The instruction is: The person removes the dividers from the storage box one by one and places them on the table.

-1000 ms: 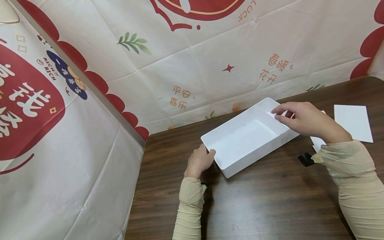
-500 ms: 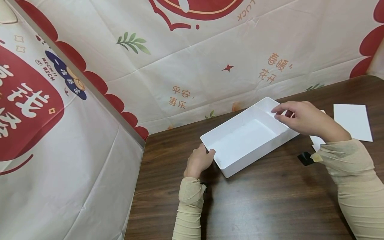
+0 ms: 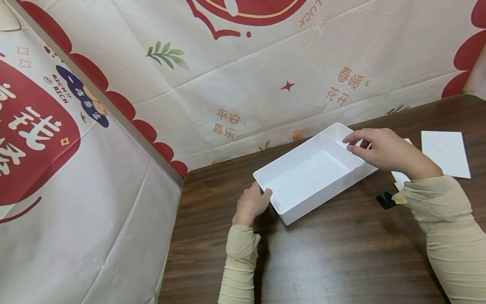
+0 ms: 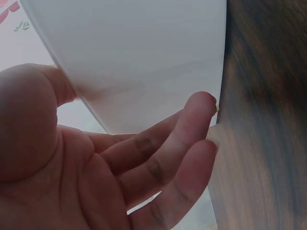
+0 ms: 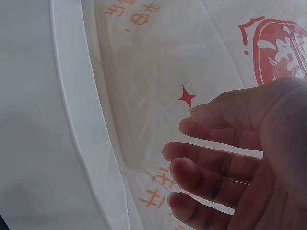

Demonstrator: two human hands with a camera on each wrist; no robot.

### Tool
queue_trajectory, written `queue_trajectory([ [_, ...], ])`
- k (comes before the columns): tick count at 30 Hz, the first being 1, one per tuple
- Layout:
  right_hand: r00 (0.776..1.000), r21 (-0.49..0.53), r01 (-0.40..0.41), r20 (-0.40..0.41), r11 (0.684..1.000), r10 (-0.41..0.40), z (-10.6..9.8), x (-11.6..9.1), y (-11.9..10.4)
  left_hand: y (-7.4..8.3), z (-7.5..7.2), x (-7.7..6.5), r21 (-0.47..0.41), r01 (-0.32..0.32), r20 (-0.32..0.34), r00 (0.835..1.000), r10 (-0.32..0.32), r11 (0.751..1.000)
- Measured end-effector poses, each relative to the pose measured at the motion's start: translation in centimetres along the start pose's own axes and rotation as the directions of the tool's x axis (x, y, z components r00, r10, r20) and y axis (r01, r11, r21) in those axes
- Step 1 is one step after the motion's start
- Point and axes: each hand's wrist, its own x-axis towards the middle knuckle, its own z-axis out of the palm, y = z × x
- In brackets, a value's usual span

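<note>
A white rectangular tray [image 3: 303, 177] with nothing in it lies slantwise on the dark wooden table [image 3: 341, 253]. My left hand [image 3: 262, 195] grips its near left corner, thumb over the rim and fingers against the outer wall. In the left wrist view the tray wall [image 4: 144, 57] runs between the thumb and fingers of the left hand [image 4: 144, 158]. My right hand [image 3: 353, 142] hovers at the tray's far right end with index finger and thumb stretched out. In the right wrist view the right hand [image 5: 216, 163] has loosely spread fingers beside the tray rim [image 5: 72, 96] and holds nothing.
A white card [image 3: 446, 154] lies on the table at the right. More white paper [image 3: 400, 179] and a small black object [image 3: 385, 200] sit by my right wrist. A printed cloth backdrop [image 3: 265, 84] closes the back and left sides.
</note>
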Motion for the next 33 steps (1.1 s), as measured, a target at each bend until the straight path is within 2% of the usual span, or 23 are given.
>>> queue_trajectory([
  [22,1.000,0.005,0.029,0.005,1.000,-0.029,0.9,0.4,0.5,0.1,0.1,0.0,0.000,-0.013,-0.016,1.000,0.013,1.000],
  [33,1.000,-0.018,-0.008,0.015,1.000,0.008,1.7,0.9,1.8,0.1,0.1,0.0,0.000,-0.006,-0.013,1.000,0.006,1.000],
])
